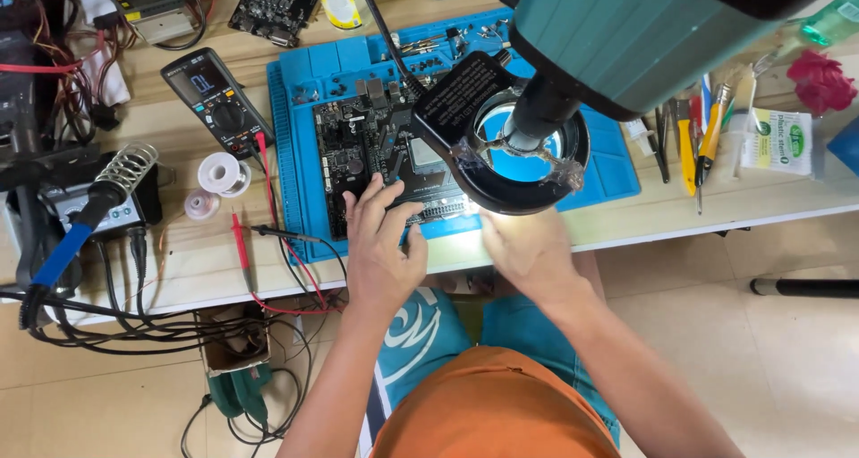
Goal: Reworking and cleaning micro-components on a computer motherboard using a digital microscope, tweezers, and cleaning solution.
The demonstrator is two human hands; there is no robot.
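Wooden bench (pixel 179 261), cluttered with cables, fills the upper half of the frame above a pale tiled floor. Left fingers (pixel 380 199) lie spread and flat on the lower edge of the black board (pixel 367 149), pressing rather than gripping; the left hand (pixel 380 243) steadies it on the blue mat (pixel 300 199). The right hand (pixel 528 248) sits at centre frame in the glare below the ring light (pixel 510 140); I cannot tell how its fingers are set. It looks like positioning the board under the microscope (pixel 626 29); a next move would call for small slides. Upper left lies a multimeter (pixel 217 100), its probes (pixel 242 243) idle, a soldering iron (pixel 85 225) docked.
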